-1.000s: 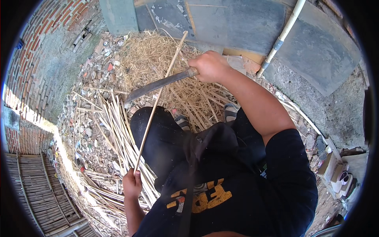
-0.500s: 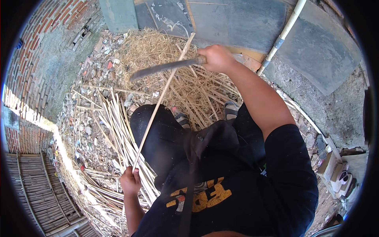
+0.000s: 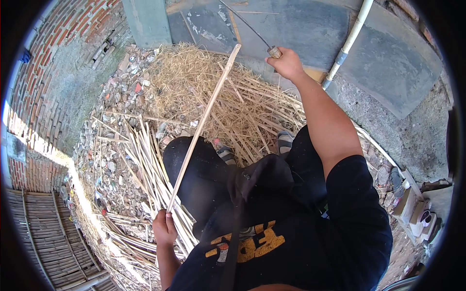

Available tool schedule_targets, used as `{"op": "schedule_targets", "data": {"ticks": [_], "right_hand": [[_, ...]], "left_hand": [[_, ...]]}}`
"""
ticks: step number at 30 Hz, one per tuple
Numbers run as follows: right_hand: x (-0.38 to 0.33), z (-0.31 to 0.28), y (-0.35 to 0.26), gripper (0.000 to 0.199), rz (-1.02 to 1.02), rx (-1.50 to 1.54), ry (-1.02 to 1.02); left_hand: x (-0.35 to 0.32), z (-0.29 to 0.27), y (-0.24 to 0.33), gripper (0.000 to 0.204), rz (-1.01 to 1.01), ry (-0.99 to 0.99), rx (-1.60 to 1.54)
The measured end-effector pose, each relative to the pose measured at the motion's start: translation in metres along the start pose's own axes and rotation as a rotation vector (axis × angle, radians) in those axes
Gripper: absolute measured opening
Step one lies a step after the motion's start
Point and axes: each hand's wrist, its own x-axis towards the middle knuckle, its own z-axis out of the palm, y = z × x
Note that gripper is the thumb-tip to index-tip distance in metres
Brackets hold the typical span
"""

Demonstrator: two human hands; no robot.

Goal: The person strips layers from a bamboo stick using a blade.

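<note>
My left hand (image 3: 164, 230) is closed around the lower end of a long, pale bamboo strip (image 3: 204, 121), which slants up and to the right past my left knee. In my right hand (image 3: 287, 63), raised at the far side, is the wooden handle of a machete (image 3: 250, 27). Its thin dark blade points up and left, away from the strip and seen nearly edge-on. Beside my left leg lies a bundle of similar bamboo strips (image 3: 145, 157). Below the raised strip spreads a heap of straw-like shavings (image 3: 182, 72).
Rubble and stones (image 3: 109, 160) cover the ground at left, by a brick wall (image 3: 46, 92). Grey panels (image 3: 301, 34) lean at the far side, with a white pipe (image 3: 354, 31) on the right. A bamboo slat panel (image 3: 43, 233) lies at lower left. My sandalled feet (image 3: 284, 141) stand by the shavings.
My right hand has risen up and to the right with the machete, whose blade swung from across the strip to pointing up. The left hand still grips the strip, shifted slightly.
</note>
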Motion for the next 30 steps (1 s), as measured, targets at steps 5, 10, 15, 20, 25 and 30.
{"op": "schedule_targets", "data": {"ticks": [5,10,15,20,25,30], "right_hand": [[-0.013,-0.005,-0.016,0.046,-0.069,0.112,-0.029],[-0.019,-0.005,-0.024,0.047,-0.187,0.086,-0.041],[-0.03,-0.005,-0.036,0.049,-0.254,0.035,-0.123],[-0.044,-0.002,-0.05,0.046,-0.385,-0.065,-0.181],[-0.06,0.012,-0.058,0.044,-0.538,-0.157,-0.284],[-0.098,0.018,-0.093,0.032,-0.703,-0.397,-0.472]], "left_hand": [[0.003,0.004,0.008,0.028,-0.003,0.063,-0.023],[0.001,0.006,0.012,0.03,-0.003,0.055,0.007],[0.001,0.008,0.018,0.032,-0.103,-0.077,0.037],[0.005,0.011,0.031,0.035,-0.11,-0.08,-0.198],[0.014,0.004,0.044,0.037,-0.183,-0.254,-0.27],[0.032,0.01,0.067,0.039,-0.22,-0.214,-0.352]]}}
